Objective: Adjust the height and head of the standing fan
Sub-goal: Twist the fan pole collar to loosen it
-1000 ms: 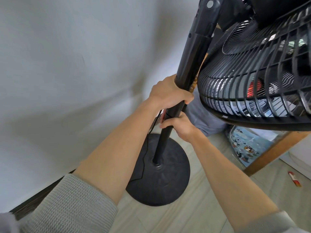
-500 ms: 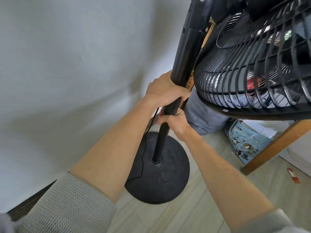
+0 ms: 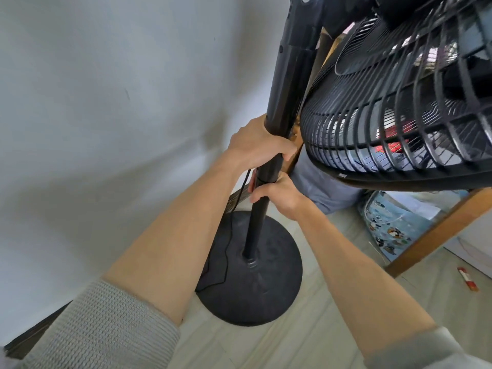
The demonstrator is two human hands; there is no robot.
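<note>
A black standing fan rises from a round black base [image 3: 255, 291] on the floor. Its thick upper pole [image 3: 288, 75] slides over a thinner lower pole [image 3: 255, 225]. The caged fan head [image 3: 404, 110] hangs at the upper right, tilted downward. My left hand [image 3: 258, 145] is wrapped around the bottom end of the upper pole. Just beneath it, my right hand [image 3: 279, 194] grips the joint where the two poles meet; what its fingers hold there is hidden. A black cord [image 3: 226, 251] runs down from the pole onto the base.
A pale wall [image 3: 106, 102] stands close on the left. A wooden furniture leg [image 3: 436, 233] slants at the right, with a blue patterned bag [image 3: 391, 227] and a grey bundle [image 3: 316, 187] beneath it. A small red and white item [image 3: 467, 282] lies on the floor.
The fan head and upper pole have come closer and lower in view, and both hands stay clamped on the pole, one above the other.
</note>
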